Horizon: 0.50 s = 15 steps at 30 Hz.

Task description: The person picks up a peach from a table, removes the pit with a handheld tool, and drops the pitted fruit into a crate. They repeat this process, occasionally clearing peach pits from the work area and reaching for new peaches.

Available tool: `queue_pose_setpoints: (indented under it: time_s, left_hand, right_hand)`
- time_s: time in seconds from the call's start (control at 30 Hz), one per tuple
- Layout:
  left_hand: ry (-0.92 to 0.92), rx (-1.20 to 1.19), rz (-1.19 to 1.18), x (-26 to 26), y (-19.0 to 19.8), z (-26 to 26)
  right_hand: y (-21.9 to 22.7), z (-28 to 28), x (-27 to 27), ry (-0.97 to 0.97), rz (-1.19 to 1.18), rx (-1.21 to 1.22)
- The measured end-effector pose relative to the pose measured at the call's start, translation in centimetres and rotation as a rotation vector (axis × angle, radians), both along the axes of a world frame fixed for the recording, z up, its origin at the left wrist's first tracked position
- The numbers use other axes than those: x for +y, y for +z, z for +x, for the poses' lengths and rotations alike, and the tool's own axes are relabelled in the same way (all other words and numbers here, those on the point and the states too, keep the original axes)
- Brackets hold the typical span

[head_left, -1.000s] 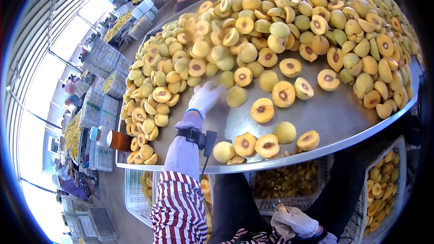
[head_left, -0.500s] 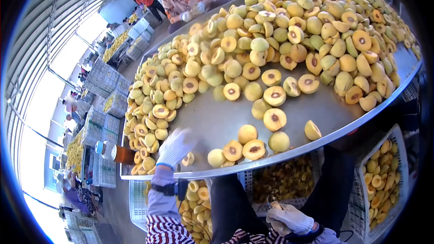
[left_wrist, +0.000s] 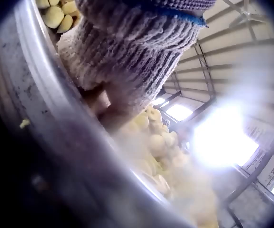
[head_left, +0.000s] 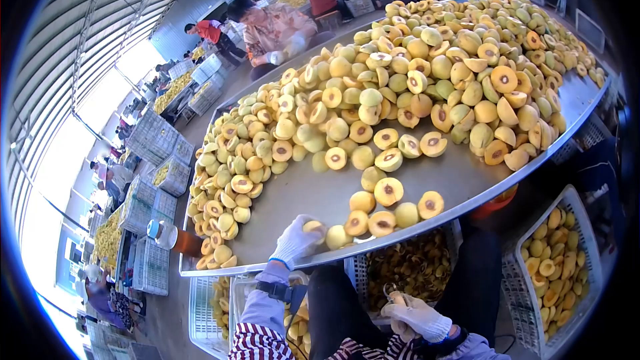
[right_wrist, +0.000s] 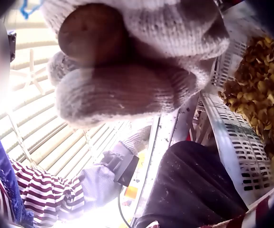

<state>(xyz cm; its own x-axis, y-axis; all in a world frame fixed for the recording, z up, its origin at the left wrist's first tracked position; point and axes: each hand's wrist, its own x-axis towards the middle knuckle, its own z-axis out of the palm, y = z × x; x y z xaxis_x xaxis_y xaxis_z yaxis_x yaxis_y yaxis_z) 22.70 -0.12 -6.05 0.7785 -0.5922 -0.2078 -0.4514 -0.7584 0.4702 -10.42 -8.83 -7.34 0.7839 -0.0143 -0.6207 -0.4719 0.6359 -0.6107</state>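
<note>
My left hand (head_left: 297,240), in a white knit glove, is at the near rim of the metal table (head_left: 440,219) with its fingers round a peach half (head_left: 313,227). Close to its right lies a small group of yellow peach halves (head_left: 382,223). In the left wrist view the glove (left_wrist: 127,52) overlaps the rim, and the fingertips are blurred. Low over my lap, my gloved right hand (head_left: 419,318) grips a small tool (head_left: 395,297) with a wooden handle and a thin curved metal end. The handle's round butt (right_wrist: 93,35) shows in the right wrist view.
A large heap of peach halves (head_left: 373,97) covers the table's far side. Below the rim stand a crate of peelings or scraps (head_left: 413,267) and a crate of peach halves (head_left: 557,267). A jar with amber contents (head_left: 175,239) is by the left edge. People work beyond.
My left hand came back from the heap to the near rim, then moved right with a peach half. The right hand stays over the lap with the tool. The head view has shifted.
</note>
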Motion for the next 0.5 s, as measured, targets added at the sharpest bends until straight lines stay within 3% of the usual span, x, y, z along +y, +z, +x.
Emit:
queue_pose_setpoints:
  time_s: [0.07,0.17,0.27,0.37,0.5]
  left_hand:
    - [0.037,0.082,-0.258,0.4,-1.5,0.0]
    - [0.272,0.663,-0.807,0.3,-0.5,-3.5]
    - [0.133,0.929,-0.961,0.1,2.4,-9.8]
    - [0.166,1.142,-0.996,-0.2,1.9,-14.1]
    - [0.087,1.159,-0.965,-0.5,0.7,-17.0]
  right_hand:
    - [0.9,-0.3,0.1,-0.058,-0.038,0.001]
    - [0.1,-0.8,0.3,-0.200,-0.053,-0.087]
    - [0.9,-0.7,0.4,-0.217,-0.023,-0.089]
    - [1.4,-1.3,0.9,-0.213,-0.004,-0.120]
    - [1.9,-1.7,0.9,-0.155,-0.120,-0.069]
